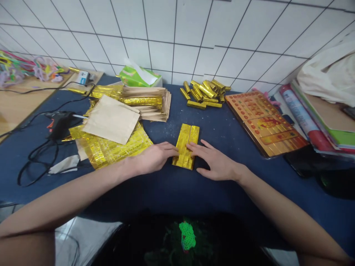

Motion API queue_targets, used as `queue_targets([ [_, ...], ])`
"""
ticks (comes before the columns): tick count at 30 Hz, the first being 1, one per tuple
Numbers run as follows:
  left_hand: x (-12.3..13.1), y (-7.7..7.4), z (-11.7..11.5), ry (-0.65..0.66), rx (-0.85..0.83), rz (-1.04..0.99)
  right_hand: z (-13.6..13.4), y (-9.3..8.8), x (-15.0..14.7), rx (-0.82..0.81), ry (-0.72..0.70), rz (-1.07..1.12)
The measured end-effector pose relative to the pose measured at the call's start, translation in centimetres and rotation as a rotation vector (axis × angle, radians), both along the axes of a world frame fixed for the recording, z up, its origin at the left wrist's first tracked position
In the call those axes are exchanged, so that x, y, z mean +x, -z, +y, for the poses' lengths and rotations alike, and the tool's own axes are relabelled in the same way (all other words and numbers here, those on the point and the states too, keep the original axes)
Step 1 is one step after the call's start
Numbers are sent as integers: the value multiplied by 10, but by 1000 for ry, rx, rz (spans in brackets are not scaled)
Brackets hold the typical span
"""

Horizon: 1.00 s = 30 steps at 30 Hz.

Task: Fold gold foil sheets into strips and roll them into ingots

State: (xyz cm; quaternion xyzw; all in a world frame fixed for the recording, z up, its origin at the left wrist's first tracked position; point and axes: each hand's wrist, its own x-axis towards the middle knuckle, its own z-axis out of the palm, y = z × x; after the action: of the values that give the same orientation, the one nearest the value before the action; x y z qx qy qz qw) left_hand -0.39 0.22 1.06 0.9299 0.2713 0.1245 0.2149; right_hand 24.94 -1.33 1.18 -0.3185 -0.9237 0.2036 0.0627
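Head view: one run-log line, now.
left hand: at left edge of folded gold sheet | right hand: touching its face | sheet: on blue tabletop | gold tubes: piled beyond

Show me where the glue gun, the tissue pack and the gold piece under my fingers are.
Glue gun (59, 125): head view, on its black body.
Tissue pack (131, 77): head view, on its green wrapper.
Gold piece (183, 144): head view, mid upper face.

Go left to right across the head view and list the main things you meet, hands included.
Colourful bundle → black glue gun → square brown paper → left hand → folded gold piece → right hand → orange decorated board → white cloth.
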Motion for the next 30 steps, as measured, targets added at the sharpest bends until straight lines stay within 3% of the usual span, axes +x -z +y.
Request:
queue_targets([
  [6,5,5,5,102,238,158,0,8,1,18,36,65],
  [12,2,5,1,65,186,97,-2,17,-1,156,33,88],
  [23,2,3,1,53,136,90,1,28,-3,238,72,185],
  [30,3,9,1,35,179,99,0,21,0,170,50,188],
])
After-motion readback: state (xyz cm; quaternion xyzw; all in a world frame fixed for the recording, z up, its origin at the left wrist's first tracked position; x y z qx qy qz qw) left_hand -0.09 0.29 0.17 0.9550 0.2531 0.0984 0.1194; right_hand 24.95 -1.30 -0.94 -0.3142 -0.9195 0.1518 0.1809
